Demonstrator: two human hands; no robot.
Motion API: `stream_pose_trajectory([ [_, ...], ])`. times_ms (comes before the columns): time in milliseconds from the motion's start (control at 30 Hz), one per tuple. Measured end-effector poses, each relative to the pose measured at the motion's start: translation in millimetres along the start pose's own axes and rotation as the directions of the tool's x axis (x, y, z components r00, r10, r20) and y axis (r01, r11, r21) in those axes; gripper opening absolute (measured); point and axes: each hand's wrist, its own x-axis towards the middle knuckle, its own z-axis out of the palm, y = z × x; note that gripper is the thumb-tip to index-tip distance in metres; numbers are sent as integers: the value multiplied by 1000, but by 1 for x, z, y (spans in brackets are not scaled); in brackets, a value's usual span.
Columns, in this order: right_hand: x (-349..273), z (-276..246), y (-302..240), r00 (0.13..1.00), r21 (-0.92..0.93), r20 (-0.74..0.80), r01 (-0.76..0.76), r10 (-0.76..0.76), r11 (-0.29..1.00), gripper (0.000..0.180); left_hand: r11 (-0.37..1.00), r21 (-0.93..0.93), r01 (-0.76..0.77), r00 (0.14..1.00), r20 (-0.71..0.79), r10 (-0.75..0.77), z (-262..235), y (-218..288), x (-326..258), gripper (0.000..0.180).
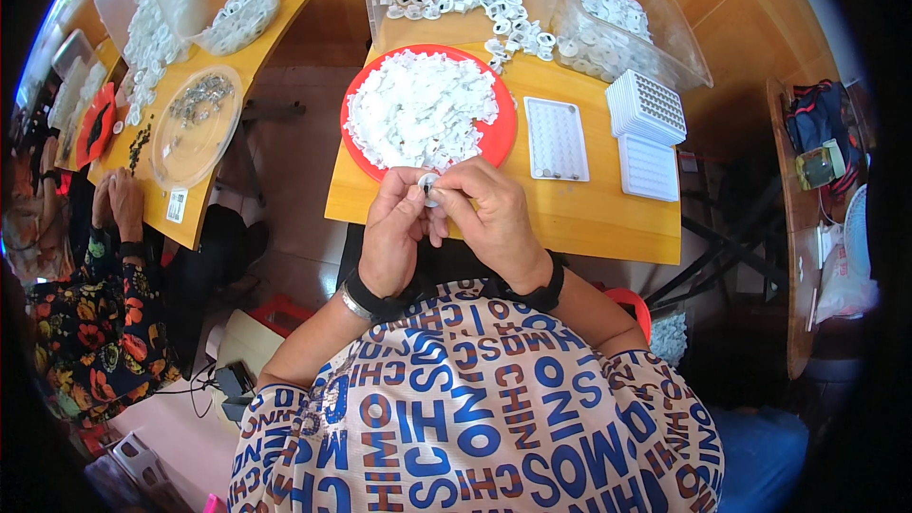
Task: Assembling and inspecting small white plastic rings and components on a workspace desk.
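Note:
My left hand (392, 233) and my right hand (496, 220) meet at the near edge of a round red tray (506, 133). Pinched in the left fingertips is a small white ring-shaped plastic part (427, 179) with a dark spot in its middle. My right thumb and forefinger press together against its right side; whether they hold a separate tiny piece is hidden. Heaped on the red tray are many small white plastic pieces (418, 109). Right of it lies a flat white tray (554, 138) with rows of small recesses and a few dark bits along its near edge.
At the right stands a stack of white trays (635, 114), another tray (649, 168) before it. Clear bins (684, 47) of white ring parts line the back. A co-worker's hands (119, 201) rest at the left table, near a clear round lid (218, 138) with metal bits.

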Motion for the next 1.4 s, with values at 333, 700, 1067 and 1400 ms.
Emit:
stream_pose_trajectory([
  [333, -4, 3, 5, 962, 291, 39, -270, 270, 918, 7, 996, 93, -4, 1000, 5, 3, -2, -2, 0, 25],
  [700, 0, 3, 5, 920, 514, 153, -387, 362, 766, 13, 994, 105, -10, 1000, 8, 9, -4, -3, 2, 25],
  [1067, -1, 1, 8, 910, 524, 166, -408, 380, 748, 9, 990, 138, 16, 1000, -28, -13, -2, -5, 3, 23],
  [1400, 1, -1, 1, 921, 446, 122, -383, 369, 809, 7, 992, 125, 12, 999, -38, -7, 0, -3, -1, 21],
])
